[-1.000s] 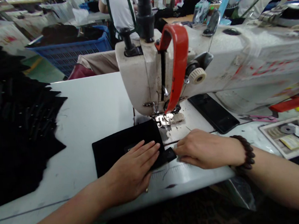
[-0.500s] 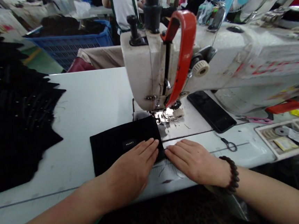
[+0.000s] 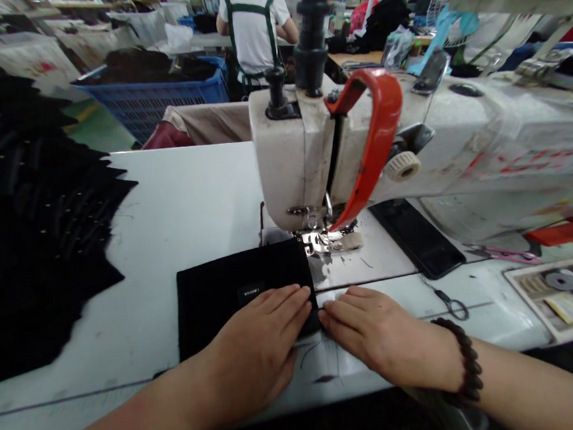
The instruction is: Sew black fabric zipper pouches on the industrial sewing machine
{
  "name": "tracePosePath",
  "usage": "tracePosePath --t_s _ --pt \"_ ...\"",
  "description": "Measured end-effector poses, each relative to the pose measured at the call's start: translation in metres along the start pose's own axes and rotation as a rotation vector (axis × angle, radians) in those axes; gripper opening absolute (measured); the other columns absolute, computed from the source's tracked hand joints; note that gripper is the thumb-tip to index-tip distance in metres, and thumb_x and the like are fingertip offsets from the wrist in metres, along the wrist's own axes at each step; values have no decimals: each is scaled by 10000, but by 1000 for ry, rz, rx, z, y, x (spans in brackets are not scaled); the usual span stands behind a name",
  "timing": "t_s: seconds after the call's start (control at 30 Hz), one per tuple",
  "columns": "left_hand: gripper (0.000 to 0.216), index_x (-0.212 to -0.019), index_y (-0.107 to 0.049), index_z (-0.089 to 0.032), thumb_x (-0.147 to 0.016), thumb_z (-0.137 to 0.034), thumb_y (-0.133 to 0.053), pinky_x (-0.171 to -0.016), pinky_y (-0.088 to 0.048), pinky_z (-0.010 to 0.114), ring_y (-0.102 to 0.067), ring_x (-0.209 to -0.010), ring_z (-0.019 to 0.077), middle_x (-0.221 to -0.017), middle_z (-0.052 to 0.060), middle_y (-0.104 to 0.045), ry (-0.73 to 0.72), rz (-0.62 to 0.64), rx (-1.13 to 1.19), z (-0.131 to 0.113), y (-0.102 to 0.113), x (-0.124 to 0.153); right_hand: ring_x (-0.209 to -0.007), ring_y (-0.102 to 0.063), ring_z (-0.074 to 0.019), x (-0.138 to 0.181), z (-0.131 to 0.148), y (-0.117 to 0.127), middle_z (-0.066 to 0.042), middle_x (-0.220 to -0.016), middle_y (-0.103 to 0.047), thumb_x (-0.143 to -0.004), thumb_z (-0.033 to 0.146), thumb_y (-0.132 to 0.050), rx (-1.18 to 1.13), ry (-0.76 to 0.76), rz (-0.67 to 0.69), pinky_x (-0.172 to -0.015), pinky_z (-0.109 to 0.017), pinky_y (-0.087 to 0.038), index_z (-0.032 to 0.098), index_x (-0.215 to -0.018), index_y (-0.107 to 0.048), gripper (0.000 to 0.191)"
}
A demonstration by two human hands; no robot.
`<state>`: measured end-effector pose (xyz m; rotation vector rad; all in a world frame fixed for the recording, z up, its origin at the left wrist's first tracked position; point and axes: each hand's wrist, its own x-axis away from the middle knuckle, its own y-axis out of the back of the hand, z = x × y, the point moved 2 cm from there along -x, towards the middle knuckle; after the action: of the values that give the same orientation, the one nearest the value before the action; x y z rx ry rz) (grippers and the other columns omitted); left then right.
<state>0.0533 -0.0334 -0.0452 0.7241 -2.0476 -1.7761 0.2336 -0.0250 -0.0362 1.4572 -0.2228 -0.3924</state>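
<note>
A flat black fabric piece (image 3: 210, 322) with a small label (image 3: 251, 292) lies on the white sewing table, its upper right corner at the presser foot (image 3: 314, 243) of a sewing machine (image 3: 281, 155). My left hand (image 3: 257, 341) rests flat across the fabric's right part, fingers stretched out and side by side. At the lower right corner of the fabric is my right hand (image 3: 371, 331), its fingers bent and held together at the edge; the thumb is hidden. Loose dark threads lie below the fingertips.
Black pieces (image 3: 42, 230) are piled at the left. Right of the needle lie a phone (image 3: 419, 240), pink-handled scissors (image 3: 511, 254), a black ring tool (image 3: 452, 304) and a parts tray (image 3: 553, 339). Behind stand a blue basket (image 3: 156, 96) and a person (image 3: 253, 27).
The camera view has tipped up slightly, so everything sits lower in the picture. Both hands and the fabric keep nearly the same place by the presser foot.
</note>
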Motion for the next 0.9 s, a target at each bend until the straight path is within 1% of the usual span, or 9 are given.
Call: tracePosePath --t_s 0.1,0.2,0.33,0.47,0.57,0.7,0.8,0.9 --pt "407 -1176 -505 -49 -793 -157 -419 -946 -419 368 -471 -1147 256 -1254 152 -502 0 -10 -23 4 -3 -3 -712 -510 -189 1 -1 -1 -110 -835 -583 -843 102 -378 11 -39 -35 -673 -332 -422 49 -1030 -558 264" --pt "418 -1188 -494 -49 -787 -133 -413 -945 -416 372 -460 -1157 258 -1266 148 -492 -10 2 -42 9 -5 -4 -690 -511 -179 -1 -2 -2 -103 -817 -583 -844 88 -368 34 -59 -55 -649 -318 -422 40 -1033 -557 272" --pt "422 -1192 -493 -49 -786 -138 -423 -955 -402 374 -453 -1163 260 -1273 144 -486 -2 18 -48 16 -5 -7 -661 -501 -164 -4 -6 -4 -102 -829 -578 -843 94 -342 62 -60 1 -602 -300 -410 48 -1039 -550 290" --pt "412 -1193 -496 -61 -799 -162 -432 -983 -370 362 -437 -1179 246 -1285 126 -478 12 25 -39 22 -5 -10 -665 -501 -164 -7 -12 -6 -105 -864 -568 -824 104 -379 88 -57 46 -593 -306 -395 51 -1063 -525 285" --pt "404 -1189 -501 -67 -806 -172 -428 -996 -354 346 -434 -1181 234 -1281 115 -485 18 22 -39 27 -5 -13 -642 -499 -159 -13 -15 -3 -97 -856 -573 -798 96 -424 108 -49 88 -581 -302 -385 84 -967 -560 216" --pt "399 -1187 -503 -71 -810 -172 -423 -1000 -346 342 -431 -1183 230 -1279 115 -488 26 33 -41 35 -6 -18 -607 -494 -162 -24 -19 4 -72 -784 -577 -761 85 -478 142 -53 120 -550 -299 -381 117 -835 -588 136" --pt "405 -1197 -489 -62 -810 -150 -409 -1003 -343 356 -423 -1191 236 -1286 125 -478 26 59 -46 39 -6 -21 -603 -499 -164 -30 -24 5 -63 -748 -582 -752 80 -499 156 -59 160 -540 -294 -388 123 -820 -600 129" --pt "411 -1206 -476 -53 -814 -150 -402 -1003 -341 368 -417 -1197 244 -1286 135 -474 18 79 -50 44 -5 -25 -619 -512 -164 -33 -28 4 -74 -760 -598 -751 64 -490 166 -63 144 -520 -280 -389 116 -835 -604 151"
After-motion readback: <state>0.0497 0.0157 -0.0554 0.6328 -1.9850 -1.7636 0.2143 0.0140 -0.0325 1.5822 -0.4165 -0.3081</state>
